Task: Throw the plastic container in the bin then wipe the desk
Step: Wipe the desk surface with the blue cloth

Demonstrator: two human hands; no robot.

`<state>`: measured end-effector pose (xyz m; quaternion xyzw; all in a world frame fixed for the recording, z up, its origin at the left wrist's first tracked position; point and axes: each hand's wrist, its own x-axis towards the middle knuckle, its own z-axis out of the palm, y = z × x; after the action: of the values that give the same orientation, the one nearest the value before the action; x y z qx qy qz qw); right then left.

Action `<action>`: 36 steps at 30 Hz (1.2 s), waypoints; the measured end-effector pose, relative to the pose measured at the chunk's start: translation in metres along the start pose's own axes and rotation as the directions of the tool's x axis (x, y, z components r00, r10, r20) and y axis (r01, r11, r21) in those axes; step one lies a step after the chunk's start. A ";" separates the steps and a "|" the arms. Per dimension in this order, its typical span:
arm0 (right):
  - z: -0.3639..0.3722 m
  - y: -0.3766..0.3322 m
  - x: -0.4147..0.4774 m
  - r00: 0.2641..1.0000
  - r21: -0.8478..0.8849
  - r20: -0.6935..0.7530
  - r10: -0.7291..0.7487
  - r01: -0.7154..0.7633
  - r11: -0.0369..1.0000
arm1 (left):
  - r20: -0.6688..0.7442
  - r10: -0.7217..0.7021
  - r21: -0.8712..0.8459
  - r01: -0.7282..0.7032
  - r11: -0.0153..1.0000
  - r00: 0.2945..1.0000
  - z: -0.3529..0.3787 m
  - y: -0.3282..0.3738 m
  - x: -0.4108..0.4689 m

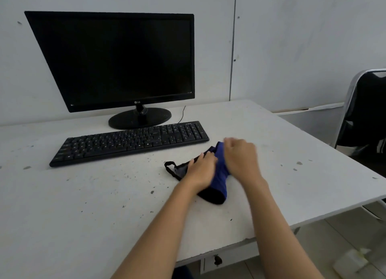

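Room: you face a pale wall with a vertical seam right of centre and a few small dark marks; the floor shows only at the near right, under the desk edge.
Desk: a white desk, speckled with dark flecks and scuffs, fills the lower view; its right edge runs from far centre to near right.
Monitor: a black LG monitor, screen dark, stands at the far left on a round base.
Chair: a black chair with a metal frame sits past the desk's right edge, cut off by the frame.
Keyboard: a black keyboard lies just in front of the monitor base, angled with its left end nearer to you.
Cloth: your wiping cloth, blue with black trim and a black loop at its left end, lies on the desk near the keyboard's right end.
Left hand: your left hand rests palm down on the cloth, fingers spread flat, pressing rather than grasping.
Right hand: your right hand is curled over the cloth's far part, and the blue fabric bunches under the fingers; motion blur hides the exact hold.
Containers: the plastic container is nowhere in view, and neither is a bin.
Hard to make out: pale blurred shapes on the floor at the near right cannot be identified.
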<state>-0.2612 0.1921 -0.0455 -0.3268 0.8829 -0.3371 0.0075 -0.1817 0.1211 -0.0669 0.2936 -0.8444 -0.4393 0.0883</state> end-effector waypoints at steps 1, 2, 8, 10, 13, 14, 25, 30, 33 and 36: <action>0.010 -0.014 -0.006 0.993 -0.026 0.115 -0.007 0.010 1.000 | 0.037 -0.007 -0.347 0.019 0.938 0.999 -0.010 0.000 -0.004; 0.024 -0.024 -0.012 0.977 -0.087 0.215 0.014 0.005 0.996 | -0.018 -0.032 -0.534 0.017 0.845 0.999 -0.022 -0.003 -0.007; 0.068 -0.053 -0.019 0.961 -0.448 0.264 0.084 0.045 0.893 | -0.481 -0.085 0.029 0.113 0.993 0.873 -0.087 -0.067 -0.049; 0.068 -0.052 -0.023 0.944 -0.420 0.328 -0.041 0.184 0.888 | -0.446 -0.159 0.222 0.281 0.934 0.881 -0.100 -0.092 -0.060; 0.058 -0.027 -0.033 0.901 -0.312 0.380 -0.210 0.339 0.888 | -0.471 -0.265 0.377 0.463 0.803 0.842 -0.120 -0.118 -0.073; 0.053 -0.016 -0.035 0.909 -0.293 0.358 -0.214 0.327 0.899 | -0.491 -0.278 0.381 0.491 0.784 0.826 -0.124 -0.124 -0.078; 0.062 -0.022 0.002 0.974 -0.392 0.212 0.081 0.009 0.920 | -0.528 -0.294 0.292 0.495 0.818 0.797 -0.147 -0.154 -0.093; 0.107 -0.085 -0.029 0.937 -0.398 0.315 -0.151 0.275 0.875 | -0.582 -0.311 0.009 0.388 0.922 0.752 -0.147 -0.143 -0.100; 0.134 -0.122 -0.049 0.889 -0.348 0.381 -0.255 0.393 0.851 | -0.620 -0.342 -0.181 0.295 0.938 0.706 -0.153 -0.139 -0.107; 0.152 -0.159 -0.070 0.811 -0.273 0.465 -0.356 0.514 0.814 | -0.625 -0.354 -0.240 0.260 0.935 0.696 -0.157 -0.137 -0.115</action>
<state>-0.0800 0.0541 -0.0815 -0.5794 0.8104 -0.0764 0.0408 0.0326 0.0180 -0.0692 0.5595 -0.6662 -0.3709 0.3247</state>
